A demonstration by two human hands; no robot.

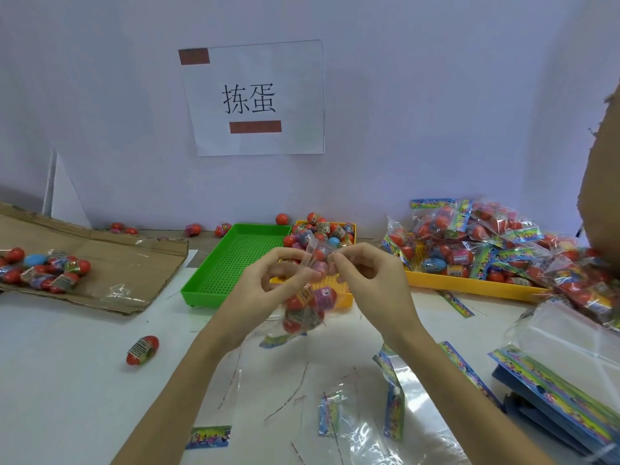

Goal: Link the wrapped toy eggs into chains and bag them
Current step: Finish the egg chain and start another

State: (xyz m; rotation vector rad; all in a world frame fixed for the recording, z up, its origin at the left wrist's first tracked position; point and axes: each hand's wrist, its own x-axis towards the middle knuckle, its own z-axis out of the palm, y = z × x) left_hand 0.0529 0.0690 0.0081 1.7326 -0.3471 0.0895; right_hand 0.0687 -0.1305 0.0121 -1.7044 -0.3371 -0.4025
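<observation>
My left hand (268, 283) and my right hand (365, 280) are raised together above the table. Both pinch the top of a clear bag (303, 310) that hangs below them with several red and pink wrapped toy eggs inside. A clear strip of the bag's mouth (313, 251) is stretched between my fingertips. A single red wrapped egg (142, 350) lies on the white table to the left. Behind my hands, a yellow tray (345, 298) holds loose eggs (322, 231).
A green tray (201, 290) stands left of the yellow one. Torn cardboard (127, 263) at left carries several eggs (43, 270). Filled bags (483, 239) pile on a yellow tray (469, 285) at right. Flat clear bags (396, 397) and stacked header cards (553, 391) lie in front.
</observation>
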